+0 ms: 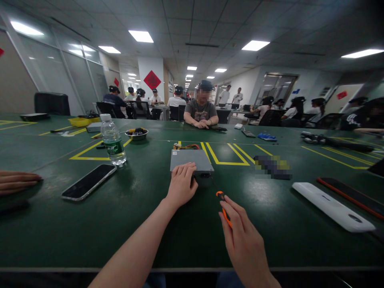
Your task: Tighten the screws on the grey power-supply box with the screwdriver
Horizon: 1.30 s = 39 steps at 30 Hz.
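Observation:
A grey metal computer power supply (193, 158) lies on the green table, its black socket side facing me and its coloured cables bunched behind it. Across its top and near edge my left hand (183, 184) grips it, fingers over the lid and thumb down by the socket side. My right hand (241, 230) is closed around an orange and black screwdriver (221, 196). The thin shaft points up and left, its tip close to the power supply's right front corner; whether it touches there I cannot tell.
Left of the power supply are a water bottle (113, 140), a phone (89, 182) and a metal bowl (137, 133). Another person's hand (18, 182) rests at the left edge. A white device (331, 206) lies at right. A person (201, 106) sits opposite.

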Each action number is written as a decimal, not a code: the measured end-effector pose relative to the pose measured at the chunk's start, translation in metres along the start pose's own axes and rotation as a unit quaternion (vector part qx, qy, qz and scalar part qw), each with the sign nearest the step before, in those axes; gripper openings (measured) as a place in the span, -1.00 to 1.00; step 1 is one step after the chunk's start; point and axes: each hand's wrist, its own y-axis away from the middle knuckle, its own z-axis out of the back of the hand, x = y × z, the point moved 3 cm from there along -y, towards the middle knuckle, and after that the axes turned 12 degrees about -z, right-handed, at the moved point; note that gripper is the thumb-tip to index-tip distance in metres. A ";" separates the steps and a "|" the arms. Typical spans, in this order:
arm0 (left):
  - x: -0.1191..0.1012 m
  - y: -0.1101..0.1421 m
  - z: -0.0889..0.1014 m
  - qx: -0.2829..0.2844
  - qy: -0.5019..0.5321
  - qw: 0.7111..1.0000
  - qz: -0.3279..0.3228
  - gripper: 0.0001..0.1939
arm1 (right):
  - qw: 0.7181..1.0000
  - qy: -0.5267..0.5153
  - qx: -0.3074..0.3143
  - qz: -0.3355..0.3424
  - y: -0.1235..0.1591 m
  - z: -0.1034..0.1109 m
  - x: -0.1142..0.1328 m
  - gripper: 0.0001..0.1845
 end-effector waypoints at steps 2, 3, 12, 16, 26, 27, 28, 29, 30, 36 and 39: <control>0.001 0.000 0.000 0.004 0.003 1.000 0.000 -0.70 | 1.000 0.010 0.001 -0.023 -0.002 0.001 -0.005 -0.77; 0.001 0.000 0.001 0.005 0.005 1.000 0.001 -0.70 | 0.999 0.014 0.004 -0.034 -0.003 0.002 -0.007 -0.78; 0.000 -0.001 0.000 -0.006 0.004 1.000 0.006 -0.70 | 0.999 0.024 0.008 0.036 -0.005 0.001 0.006 -0.77; 0.000 0.000 -0.001 -0.007 0.000 1.000 0.006 -0.69 | 0.999 0.032 -0.009 -0.042 -0.010 0.006 -0.003 -0.78; -0.001 -0.001 0.000 -0.014 -0.008 1.000 0.004 -0.70 | 0.998 0.026 0.026 0.041 -0.009 0.006 0.001 -0.75; -0.001 -0.001 0.000 -0.012 -0.009 1.000 0.004 -0.70 | 0.999 0.031 0.010 0.019 -0.012 0.007 -0.001 -0.77; 0.000 -0.001 0.000 -0.010 -0.011 1.000 0.004 -0.70 | 0.999 0.036 0.000 -0.006 -0.014 0.009 -0.003 -0.77; 0.000 -0.001 0.000 -0.009 -0.012 1.000 0.004 -0.70 | 0.999 0.038 -0.001 -0.028 -0.016 0.010 -0.006 -0.76; 0.000 -0.001 0.000 -0.009 -0.013 1.000 0.005 -0.70 | 0.998 0.036 0.006 -0.044 -0.017 0.011 -0.008 -0.74; -0.001 -0.001 -0.001 -0.009 -0.022 1.000 0.010 -0.71 | 0.999 0.003 0.044 0.004 -0.013 0.012 -0.002 -0.70; -0.002 0.000 -0.001 -0.003 -0.029 1.000 0.008 -0.70 | 0.999 0.019 0.025 -0.008 -0.014 0.012 -0.004 -0.74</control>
